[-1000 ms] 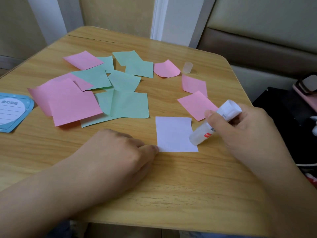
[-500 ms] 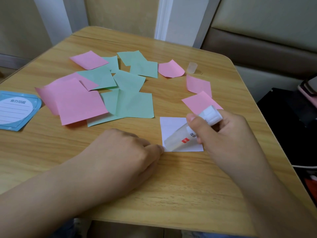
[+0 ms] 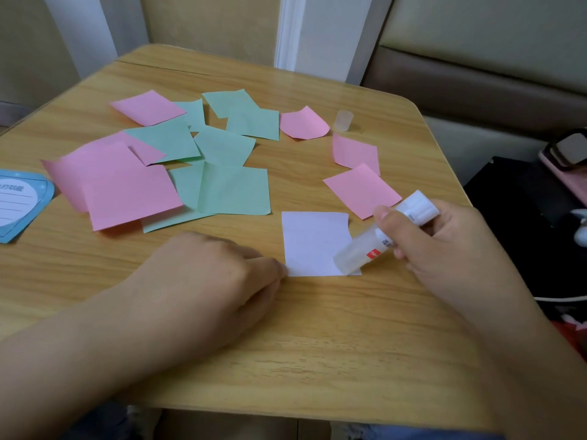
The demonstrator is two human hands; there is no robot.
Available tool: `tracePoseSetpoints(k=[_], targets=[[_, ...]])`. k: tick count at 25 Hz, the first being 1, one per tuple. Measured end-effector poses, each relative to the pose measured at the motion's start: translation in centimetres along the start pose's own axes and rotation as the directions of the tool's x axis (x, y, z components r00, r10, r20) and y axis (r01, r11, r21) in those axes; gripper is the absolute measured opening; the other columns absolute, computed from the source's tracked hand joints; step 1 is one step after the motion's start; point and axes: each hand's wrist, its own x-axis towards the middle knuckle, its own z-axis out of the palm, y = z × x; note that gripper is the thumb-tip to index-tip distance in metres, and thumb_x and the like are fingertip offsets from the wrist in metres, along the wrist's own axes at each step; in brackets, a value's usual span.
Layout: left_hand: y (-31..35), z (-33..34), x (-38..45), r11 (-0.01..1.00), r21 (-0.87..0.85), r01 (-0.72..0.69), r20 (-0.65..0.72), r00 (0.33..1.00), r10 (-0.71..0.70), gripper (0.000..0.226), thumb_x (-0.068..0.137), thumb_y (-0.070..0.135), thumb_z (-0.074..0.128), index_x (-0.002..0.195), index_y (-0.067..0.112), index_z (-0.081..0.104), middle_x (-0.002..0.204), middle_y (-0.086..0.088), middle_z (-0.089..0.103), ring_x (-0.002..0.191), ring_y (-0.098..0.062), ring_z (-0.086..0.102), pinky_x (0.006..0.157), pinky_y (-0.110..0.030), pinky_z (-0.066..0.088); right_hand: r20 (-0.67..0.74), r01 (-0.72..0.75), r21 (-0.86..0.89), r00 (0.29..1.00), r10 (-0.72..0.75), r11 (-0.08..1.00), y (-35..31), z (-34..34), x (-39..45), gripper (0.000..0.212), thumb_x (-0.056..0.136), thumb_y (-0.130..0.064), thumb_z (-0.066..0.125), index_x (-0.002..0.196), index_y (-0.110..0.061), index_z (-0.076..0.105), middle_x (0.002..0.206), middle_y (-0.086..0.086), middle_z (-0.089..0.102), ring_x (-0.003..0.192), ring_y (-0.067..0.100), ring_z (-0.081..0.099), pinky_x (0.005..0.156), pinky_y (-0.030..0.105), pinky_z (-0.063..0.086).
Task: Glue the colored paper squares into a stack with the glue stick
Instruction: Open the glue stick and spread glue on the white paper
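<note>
A white square (image 3: 313,244) lies flat on the table (image 3: 317,344), near the front edge and right of centre; the right hand (image 3: 444,249) grips the glue stick (image 3: 381,236), thumb and fingers curled round its upper barrel, with the stick tilted so that its lower end touches the square's near right corner and its white base points up and to the right; the left hand (image 3: 206,281) rests on the table with fingers curled under, its fingertips pressing at the square's near left corner, though how they lie beneath the knuckles cannot be told.

Further back the loose squares lie scattered and overlapping; a pink square (image 3: 362,190) sits just beyond the white one, its near corner beside the glue stick, and another pink one (image 3: 355,152) lies behind it, slightly curled; green squares (image 3: 228,192) overlap in the middle of the table; large pink squares (image 3: 120,188) lie to their left, partly over them; a curled pink piece (image 3: 303,123) lies near the far side; the clear cap (image 3: 343,120) stands upright just right of it.

A blue card (image 3: 19,208) lies at the table's left edge, cut off by the frame.
</note>
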Motion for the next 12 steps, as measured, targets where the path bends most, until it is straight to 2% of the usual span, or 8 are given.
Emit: tracePoseSetpoints(k=[2,4,6,8,9,12], targets=[[-0.3,-0.1,0.0,1.000,0.004,0.010,0.028,1.000,-0.010,0.040,0.085,0.049,0.024,0.089,0.032,0.060,0.072,0.008,0.059,0.069,-0.018,0.060,0.060,-0.041,0.051,-0.003,-0.002,-0.017,1.000,0.002,1.000,0.3,-0.5,0.1,0.042,0.079,-0.043,0.060,0.074,-0.001,0.059,0.062,0.021,0.052,0.048,0.015,0.040,0.047,0.026,0.033],[-0.3,-0.4,0.2,1.000,0.007,-0.016,0.017,1.000,0.016,0.036,0.087,0.050,0.029,0.087,0.034,0.061,0.073,0.012,0.057,0.069,-0.012,0.059,0.058,-0.034,0.051,-0.064,-0.023,0.019,0.998,0.024,1.000,0.4,-0.7,0.3,0.039,0.079,-0.041,0.062,0.070,-0.003,0.060,0.055,0.014,0.050,0.046,0.012,0.041,0.046,0.025,0.035],[-0.2,-1.0,0.4,0.998,-0.034,-0.047,-0.006,0.999,0.047,0.029,0.087,0.045,0.036,0.083,0.033,0.063,0.072,0.015,0.054,0.067,-0.006,0.055,0.056,-0.022,0.045,-0.116,-0.055,0.276,0.989,0.090,0.960,0.1,-1.0,0.8,0.028,0.080,-0.033,0.066,0.064,-0.011,0.062,0.051,0.003,0.052,0.042,0.008,0.041,0.042,0.021,0.037],[-0.1,-1.4,0.6,0.994,-0.081,-0.079,-0.042,0.996,0.076,0.024,0.085,0.042,0.041,0.081,0.033,0.063,0.072,0.015,0.051,0.067,-0.002,0.050,0.056,-0.014,0.038,-0.050,-0.089,0.552,0.989,0.140,0.829,-0.5,-0.9,1.4,0.015,0.077,-0.026,0.067,0.069,-0.014,0.063,0.052,0.001,0.059,0.042,0.006,0.048,0.040,0.017,0.040],[-0.1,-1.4,0.7,0.989,-0.115,-0.088,-0.046,0.996,0.083,0.022,0.085,0.042,0.042,0.080,0.033,0.062,0.073,0.015,0.049,0.067,-0.001,0.049,0.058,-0.013,0.037,0.009,-0.119,0.622,0.989,0.145,0.774,-0.8,-0.7,1.7,0.012,0.077,-0.024,0.065,0.075,-0.011,0.064,0.056,0.003,0.064,0.046,0.006,0.055,0.042,0.017,0.044],[-0.5,-0.9,1.2,0.978,-0.195,-0.075,-0.084,0.995,0.059,0.025,0.081,0.049,0.040,0.083,0.033,0.060,0.082,0.017,0.048,0.076,-0.002,0.049,0.066,-0.013,0.039,0.201,-0.226,0.666,0.972,0.121,0.711,-1.7,0.4,3.1,0.010,0.088,-0.013,0.056,0.090,-0.007,0.064,0.076,0.008,0.072,0.067,0.012,0.064,0.061,0.021,0.051]])
